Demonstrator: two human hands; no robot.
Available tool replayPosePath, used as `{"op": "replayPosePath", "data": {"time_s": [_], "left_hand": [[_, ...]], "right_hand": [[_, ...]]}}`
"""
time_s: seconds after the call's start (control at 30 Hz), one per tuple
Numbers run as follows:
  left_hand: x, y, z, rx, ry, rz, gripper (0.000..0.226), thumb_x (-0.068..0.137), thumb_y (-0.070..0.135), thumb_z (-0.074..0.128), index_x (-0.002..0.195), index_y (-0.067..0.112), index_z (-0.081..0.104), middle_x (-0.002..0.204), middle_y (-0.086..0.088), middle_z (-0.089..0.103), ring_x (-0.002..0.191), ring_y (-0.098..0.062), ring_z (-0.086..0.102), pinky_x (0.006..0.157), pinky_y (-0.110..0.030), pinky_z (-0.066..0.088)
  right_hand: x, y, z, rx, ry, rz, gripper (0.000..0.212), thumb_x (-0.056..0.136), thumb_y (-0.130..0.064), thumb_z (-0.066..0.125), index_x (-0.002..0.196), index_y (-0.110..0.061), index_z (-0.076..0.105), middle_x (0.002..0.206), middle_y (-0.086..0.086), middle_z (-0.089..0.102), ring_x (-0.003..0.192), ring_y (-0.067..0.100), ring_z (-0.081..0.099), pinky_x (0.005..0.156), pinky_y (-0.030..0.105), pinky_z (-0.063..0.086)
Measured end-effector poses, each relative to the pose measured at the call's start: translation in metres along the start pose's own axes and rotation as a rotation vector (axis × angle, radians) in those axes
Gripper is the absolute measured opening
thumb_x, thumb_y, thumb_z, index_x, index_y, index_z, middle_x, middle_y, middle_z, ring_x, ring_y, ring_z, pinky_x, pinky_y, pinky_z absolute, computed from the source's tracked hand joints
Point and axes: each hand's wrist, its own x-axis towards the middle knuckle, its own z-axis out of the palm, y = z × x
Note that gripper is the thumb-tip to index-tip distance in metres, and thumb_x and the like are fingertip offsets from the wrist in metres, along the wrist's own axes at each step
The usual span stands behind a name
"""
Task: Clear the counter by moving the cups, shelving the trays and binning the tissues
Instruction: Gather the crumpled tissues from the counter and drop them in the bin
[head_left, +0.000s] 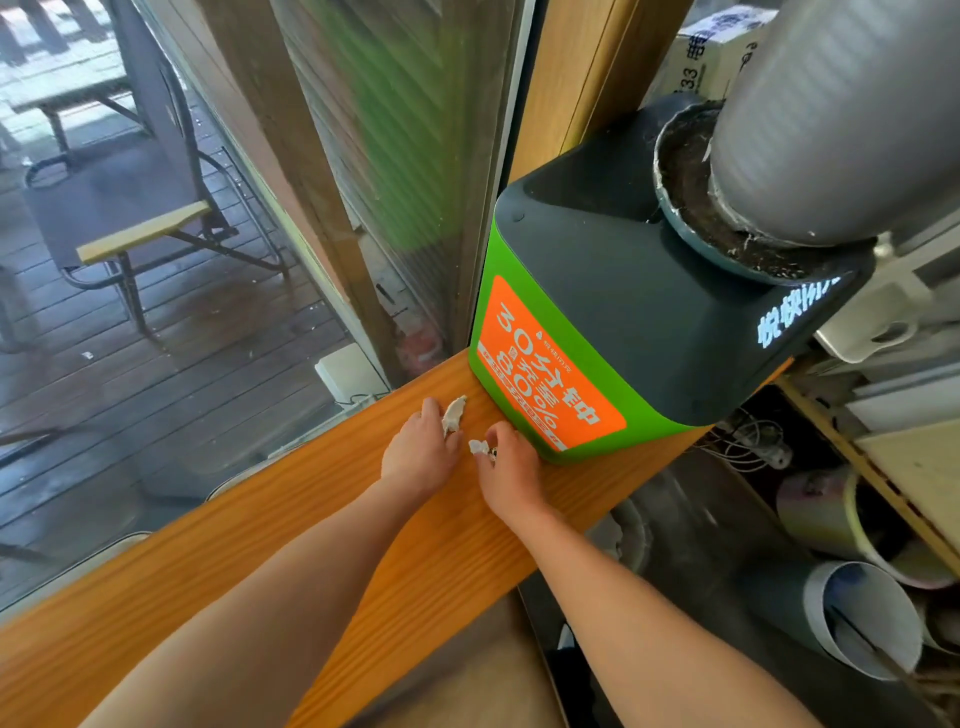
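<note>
**Two tissue scraps at your fingertips, both waiting for the bin**

You are leaning over the long orange-brown wooden counter (291, 525), both bare arms stretched toward its far end, so start on the left. Your left hand (421, 452) is lying low on the wood with its fingers loosely curled, and the longer crumpled white tissue scrap (453, 414) is resting against those fingertips, touching them on their right side. Whether the fingers are already closing on it or only pressing beside it, you cannot tell from here.

Moving right, your right hand (506, 470) is pinching inward — thumb and forefinger are drawing together on the smaller wadded white tissue ball (478, 447), which is sitting at the tips on the hand's left side. Something small and dark is showing just under that wad; it is too small to name.

Both scraps are probably going to behave alike: nearly weightless, soft, crushable, with no risk of breaking but every chance of slipping out or tearing if you are only nipping an edge. Gathering each one into the fingers as a bundle looks safer than a two-finger nip.

Just beyond your right hand, the big green boxy machine with the orange label and dark top (592, 364) is standing on the counter — near the knuckles.
</note>
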Motion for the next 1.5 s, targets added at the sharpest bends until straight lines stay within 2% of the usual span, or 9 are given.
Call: {"op": "replayPosePath", "data": {"time_s": [0.1,0.2,0.4,0.57,0.83,0.93,1.13,1.27,1.5], "left_hand": [[0.006,0.003,0.005,0.072,0.035,0.038,0.035,0.093,0.044,0.056,0.117,0.021,0.046,0.106,-0.002,0.058,0.078,-0.018,0.059,0.051,-0.028,0.048],[0.008,0.006,0.010,0.154,0.033,0.063,0.031,0.096,0.043,0.052,0.116,0.020,0.048,0.107,-0.004,0.056,0.076,-0.019,0.059,0.049,-0.027,0.046],[-0.003,0.008,0.014,0.261,0.000,0.101,0.017,0.098,0.032,0.048,0.106,0.017,0.050,0.110,-0.008,0.054,0.071,-0.022,0.057,0.047,-0.029,0.041],[-0.031,0.003,0.019,0.273,-0.048,0.127,0.017,0.099,0.031,0.044,0.104,0.016,0.048,0.108,-0.006,0.052,0.066,-0.017,0.053,0.047,-0.027,0.041],[-0.080,0.014,0.026,0.377,-0.115,0.269,0.023,0.098,0.030,0.043,0.116,0.017,0.046,0.093,-0.003,0.060,0.075,-0.023,0.062,0.053,-0.033,0.046],[-0.096,0.028,0.030,0.420,-0.150,0.346,0.031,0.097,0.032,0.041,0.126,0.022,0.044,0.099,-0.004,0.062,0.079,-0.026,0.063,0.054,-0.035,0.046],[-0.125,0.062,0.043,0.355,-0.230,0.411,0.029,0.092,0.031,0.044,0.119,0.022,0.050,0.112,-0.010,0.066,0.095,-0.037,0.064,0.068,-0.042,0.051],[-0.140,0.091,0.054,0.360,-0.251,0.437,0.027,0.091,0.033,0.045,0.116,0.023,0.049,0.113,-0.008,0.066,0.096,-0.039,0.064,0.069,-0.044,0.051],[-0.156,0.144,0.095,0.407,-0.296,0.510,0.030,0.090,0.038,0.045,0.117,0.025,0.046,0.112,-0.009,0.064,0.097,-0.040,0.063,0.070,-0.046,0.053]], "right_hand": [[0.006,0.002,0.006,-0.073,0.000,0.002,0.035,0.095,-0.027,0.062,0.127,-0.017,0.051,0.127,0.005,0.054,0.112,0.021,0.058,0.085,0.030,0.053],[0.005,0.006,0.012,-0.204,-0.006,-0.046,0.031,0.096,-0.028,0.059,0.124,-0.018,0.053,0.126,0.006,0.051,0.105,0.023,0.059,0.079,0.029,0.051],[-0.003,0.015,0.009,-0.236,-0.043,-0.061,0.024,0.093,-0.010,0.059,0.117,-0.016,0.057,0.121,0.008,0.053,0.105,0.026,0.057,0.089,0.038,0.052],[-0.019,0.030,-0.003,-0.179,-0.113,-0.064,0.019,0.089,-0.001,0.056,0.107,-0.010,0.057,0.115,0.011,0.055,0.102,0.030,0.058,0.086,0.042,0.051],[-0.055,0.056,-0.033,-0.145,-0.139,-0.053,0.019,0.089,-0.003,0.055,0.107,-0.010,0.060,0.114,0.011,0.055,0.103,0.031,0.057,0.085,0.042,0.051],[-0.071,0.070,-0.049,-0.135,-0.140,-0.038,0.017,0.091,-0.006,0.055,0.107,-0.011,0.059,0.114,0.010,0.055,0.103,0.031,0.057,0.084,0.042,0.051],[-0.096,0.106,-0.088,-0.103,-0.142,-0.033,0.014,0.089,-0.012,0.058,0.102,-0.012,0.060,0.113,0.011,0.055,0.102,0.031,0.055,0.079,0.034,0.042],[-0.107,0.130,-0.115,-0.124,-0.134,-0.016,0.009,0.088,-0.014,0.057,0.096,-0.014,0.061,0.107,0.010,0.054,0.099,0.032,0.056,0.074,0.033,0.038],[-0.121,0.179,-0.160,-0.133,-0.094,0.017,0.013,0.085,-0.014,0.055,0.094,-0.019,0.063,0.109,0.009,0.058,0.102,0.031,0.059,0.084,0.037,0.048]]}}
